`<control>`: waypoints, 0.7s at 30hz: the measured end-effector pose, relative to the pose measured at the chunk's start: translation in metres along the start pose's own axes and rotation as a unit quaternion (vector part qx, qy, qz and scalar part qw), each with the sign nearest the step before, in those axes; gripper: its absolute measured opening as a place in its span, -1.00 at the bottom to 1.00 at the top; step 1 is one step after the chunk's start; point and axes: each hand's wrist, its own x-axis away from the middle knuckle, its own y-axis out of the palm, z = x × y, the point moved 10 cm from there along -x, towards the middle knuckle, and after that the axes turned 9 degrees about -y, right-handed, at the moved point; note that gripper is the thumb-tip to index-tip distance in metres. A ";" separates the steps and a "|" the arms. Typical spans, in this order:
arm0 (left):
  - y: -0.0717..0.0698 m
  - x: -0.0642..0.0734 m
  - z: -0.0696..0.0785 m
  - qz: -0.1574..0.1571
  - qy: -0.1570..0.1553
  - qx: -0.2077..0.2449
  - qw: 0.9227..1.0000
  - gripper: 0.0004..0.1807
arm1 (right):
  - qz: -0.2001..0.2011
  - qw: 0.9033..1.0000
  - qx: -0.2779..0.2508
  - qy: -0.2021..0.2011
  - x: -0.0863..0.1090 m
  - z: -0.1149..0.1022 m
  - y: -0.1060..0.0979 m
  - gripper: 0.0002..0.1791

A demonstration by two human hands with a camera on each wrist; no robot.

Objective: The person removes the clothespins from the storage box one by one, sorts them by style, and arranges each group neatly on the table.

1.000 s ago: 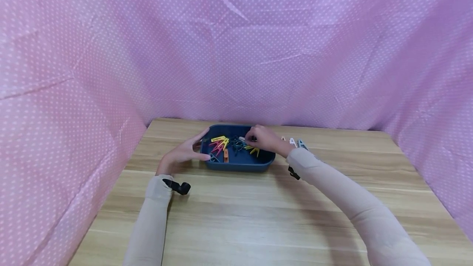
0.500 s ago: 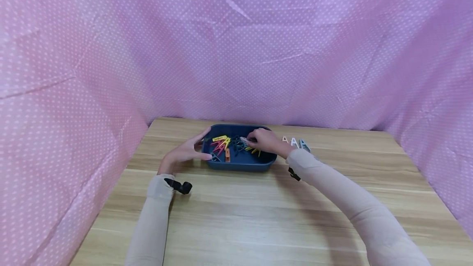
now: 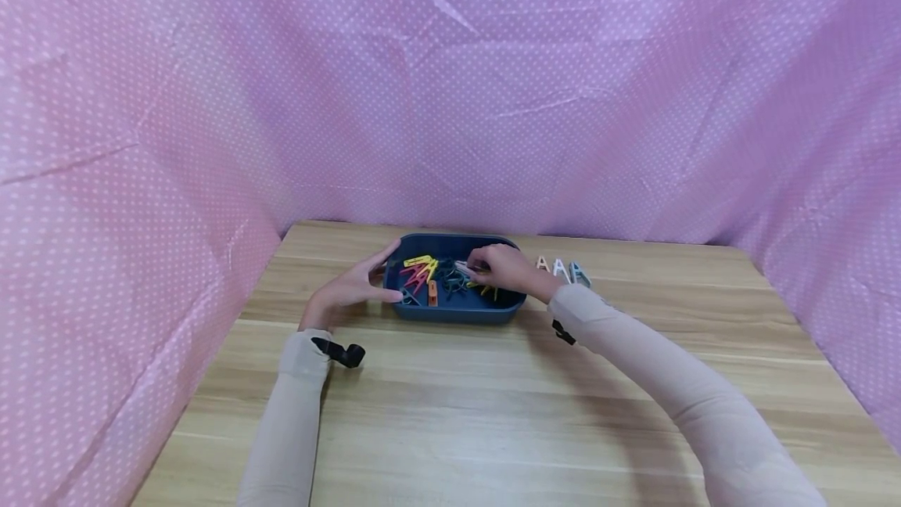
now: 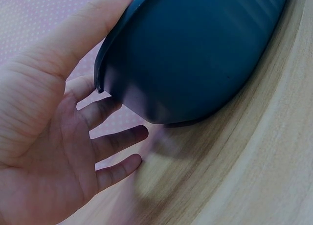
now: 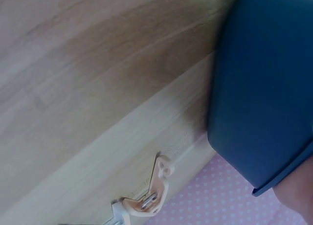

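A dark blue plastic bin (image 3: 454, 316) holds several clothespins. My left hand (image 3: 349, 285) spans the bin's left end, fingers spread, with the thumb along the rim in the left wrist view. Near that thumb lies a grey-blue clothespin (image 3: 409, 297). My right hand (image 3: 512, 269) reaches over the right side, its fingertips pinching a pale clothespin (image 3: 461, 266). Pink clothespins (image 3: 415, 276), yellow clothespins (image 3: 418, 260) and an orange clothespin (image 3: 432, 293) lie at the left inside. Dark green clothespins (image 3: 454, 282) sit mid-bin. My right fingertips are hidden in the right wrist view.
Right of the bin, a peach clothespin (image 3: 542, 264), a white clothespin (image 3: 560, 271) and a blue-grey clothespin (image 3: 579, 274) stand in a row on the wooden table (image 3: 450, 405). A pink dotted cloth (image 3: 450, 124) hangs behind and at both sides.
My right hand has shifted slightly right and toward me, so more of the pale clothespin and of the row on the table shows. My left hand stays at the bin's left end.
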 end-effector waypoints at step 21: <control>0.001 0.000 0.000 -0.007 0.000 0.013 1.000 0.13 | 0.042 0.997 0.032 -0.049 0.018 -0.015 -0.022 -0.72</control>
